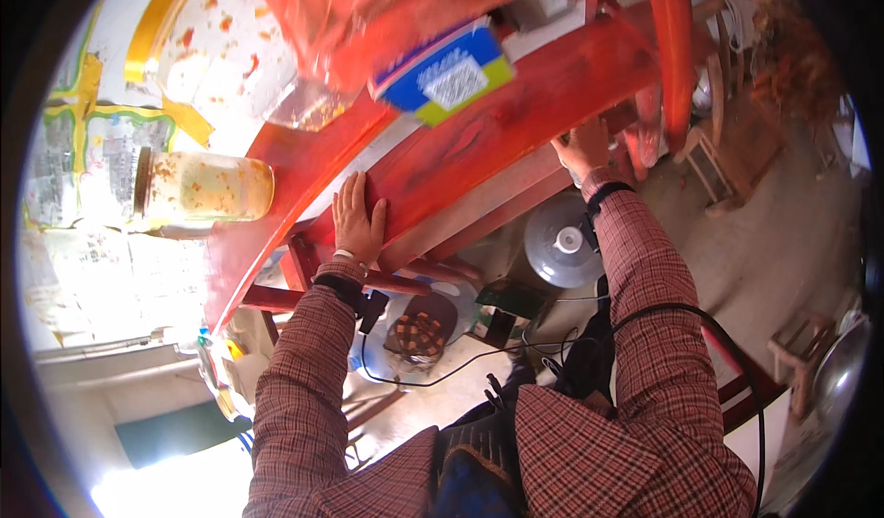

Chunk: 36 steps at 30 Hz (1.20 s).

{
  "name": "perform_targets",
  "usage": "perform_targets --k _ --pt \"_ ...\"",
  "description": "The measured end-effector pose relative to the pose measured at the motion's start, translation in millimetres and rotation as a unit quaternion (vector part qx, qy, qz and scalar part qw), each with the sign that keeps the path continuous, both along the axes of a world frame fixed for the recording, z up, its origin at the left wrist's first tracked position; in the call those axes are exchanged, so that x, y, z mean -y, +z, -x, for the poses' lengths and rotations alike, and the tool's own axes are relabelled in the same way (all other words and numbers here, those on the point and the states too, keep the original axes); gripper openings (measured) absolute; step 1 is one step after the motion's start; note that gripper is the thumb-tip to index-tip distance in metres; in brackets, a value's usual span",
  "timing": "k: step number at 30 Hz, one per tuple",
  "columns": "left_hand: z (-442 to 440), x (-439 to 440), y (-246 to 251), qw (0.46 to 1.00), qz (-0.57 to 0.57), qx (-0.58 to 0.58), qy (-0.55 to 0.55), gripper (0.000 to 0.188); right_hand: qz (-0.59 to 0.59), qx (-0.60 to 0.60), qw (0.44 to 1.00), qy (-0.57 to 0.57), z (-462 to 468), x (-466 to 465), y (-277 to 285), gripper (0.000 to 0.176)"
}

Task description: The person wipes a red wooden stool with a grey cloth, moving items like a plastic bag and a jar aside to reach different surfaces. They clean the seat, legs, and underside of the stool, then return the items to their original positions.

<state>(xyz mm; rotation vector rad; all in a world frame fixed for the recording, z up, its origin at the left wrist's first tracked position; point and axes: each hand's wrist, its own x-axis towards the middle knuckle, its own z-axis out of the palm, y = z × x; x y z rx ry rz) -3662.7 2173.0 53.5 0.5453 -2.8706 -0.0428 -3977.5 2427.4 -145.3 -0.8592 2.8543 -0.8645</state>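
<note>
My left hand (359, 219) lies flat on the near left part of a red-painted wooden board (476, 131), its fingers extended and nothing in it. At the board's near edge, towards its right end, is my right hand (585, 146); its fingers are bent and partly hidden, so whether they grip the edge cannot be told. A blue and green box (449, 72) with a printed code stands beyond the board's middle, beside a red plastic bag (387, 14). Both wrists wear black straps with small devices, and a black cable hangs from the left one.
Two glass or clear plastic jars, a big one (214, 41) and a smaller one (207, 186), lie at the left by a curved red edge. Below the board are a clear round lid-like object (566, 240) and a dark green box (514, 297). Wooden stools (732, 152) stand right.
</note>
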Motion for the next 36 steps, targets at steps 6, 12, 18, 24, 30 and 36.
perform_targets --k 6,12,18,24,30,36 --pt "-3 4 -6 1.000 -0.012 -0.014 0.005 0.061 0.083 -0.019 0.994 0.071 -162 98 19 0.062" --pt "-2 6 -11 1.000 -0.025 -0.012 0.008 0.063 0.069 0.034 0.969 0.234 -308 176 19 0.063" --pt "-2 5 -7 0.999 -0.029 0.005 0.015 0.062 0.043 0.027 0.933 0.357 -358 201 4 0.052" --pt "-2 5 -6 0.999 -0.037 0.005 0.003 0.060 0.002 -0.013 0.936 0.351 -289 180 9 0.047" --pt "-5 7 -7 0.999 -0.046 0.017 0.005 0.059 0.027 0.051 0.964 0.259 -174 127 17 0.045" --pt "-4 7 -5 0.998 -0.051 0.022 -0.011 0.057 0.143 -0.005 0.989 0.020 -32 68 -3 0.040"
